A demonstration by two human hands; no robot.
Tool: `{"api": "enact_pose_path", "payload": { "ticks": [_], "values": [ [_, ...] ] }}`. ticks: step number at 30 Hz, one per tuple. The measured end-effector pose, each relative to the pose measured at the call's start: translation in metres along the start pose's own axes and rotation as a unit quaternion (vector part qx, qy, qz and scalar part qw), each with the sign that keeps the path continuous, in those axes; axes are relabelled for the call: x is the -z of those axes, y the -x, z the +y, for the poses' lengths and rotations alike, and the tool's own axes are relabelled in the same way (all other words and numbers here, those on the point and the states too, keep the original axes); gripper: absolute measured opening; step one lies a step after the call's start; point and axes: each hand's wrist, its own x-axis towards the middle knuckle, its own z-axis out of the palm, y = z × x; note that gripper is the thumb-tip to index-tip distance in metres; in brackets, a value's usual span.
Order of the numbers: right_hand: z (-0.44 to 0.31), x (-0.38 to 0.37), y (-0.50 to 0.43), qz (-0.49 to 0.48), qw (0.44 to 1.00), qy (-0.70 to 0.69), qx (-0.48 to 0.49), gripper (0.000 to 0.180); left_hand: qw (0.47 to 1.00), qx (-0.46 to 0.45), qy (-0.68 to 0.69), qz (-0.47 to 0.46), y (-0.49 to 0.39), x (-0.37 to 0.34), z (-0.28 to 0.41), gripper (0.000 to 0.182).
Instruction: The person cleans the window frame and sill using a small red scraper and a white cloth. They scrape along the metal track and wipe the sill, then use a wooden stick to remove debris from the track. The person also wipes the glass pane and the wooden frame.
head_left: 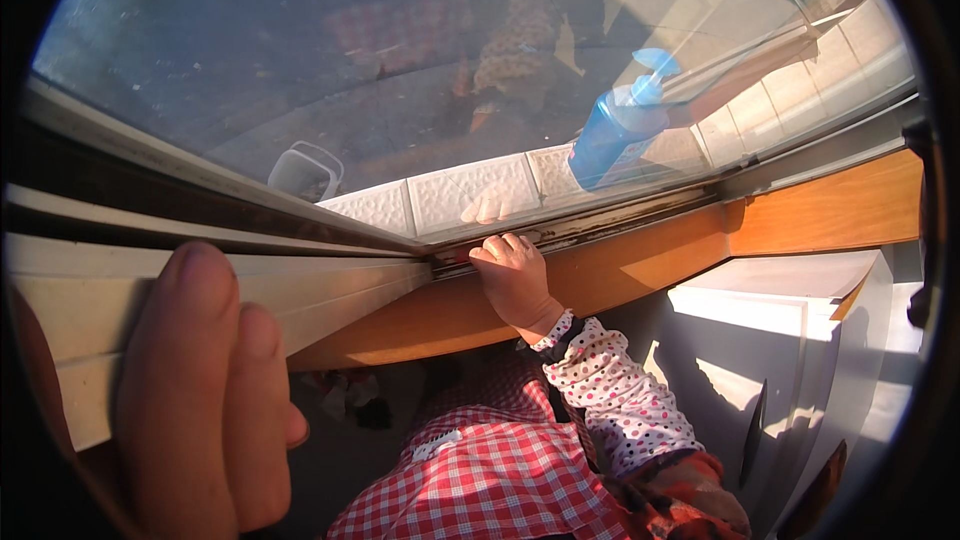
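My right hand [514, 277], in a polka-dot sleeve cover [622, 397], has its fingers curled down at the dirty window track [622, 217]. A small reddish patch shows beside its fingertips; whether the hand holds anything is hidden. Close to the camera at the left, my left hand [206, 390] is large, its fingers pointing up in front of the pale window frame [337, 289]. Its palm and thumb are out of sight, and I cannot tell if it touches the frame. Beyond the glass pane [420, 90] stands a blue pump bottle [615, 127] on the tiled outer ledge [472, 191].
A wooden sill [637, 255] runs below the track. A white cabinet [757, 315] stands at the lower right. Outside, a translucent container [304, 172] appears through the glass. A red checked apron [487, 465] covers my front. Reflections lie across the pane.
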Motion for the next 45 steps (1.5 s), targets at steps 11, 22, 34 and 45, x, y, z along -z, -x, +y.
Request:
{"api": "enact_pose_path", "payload": {
  "ticks": [11,22,34,45],
  "values": [
    [-0.009,-0.001,-0.007,-0.020,1.000,-0.009,0.005,0.006,0.999,-0.027,0.003,-0.031,0.005,0.000,-0.004,0.043],
    [-0.012,-0.004,-0.007,-0.014,0.999,-0.049,-0.002,0.004,1.000,-0.024,-0.012,0.001,-0.001,-0.004,-0.003,0.045],
    [-0.025,-0.019,-0.005,-0.002,0.996,-0.086,-0.039,0.004,0.999,0.030,0.021,0.021,-0.009,-0.001,0.003,0.042],
    [-0.020,-0.030,0.006,0.040,0.976,-0.183,-0.108,0.012,1.000,0.003,0.006,0.002,-0.009,0.005,-0.003,0.044]
  ]
}}
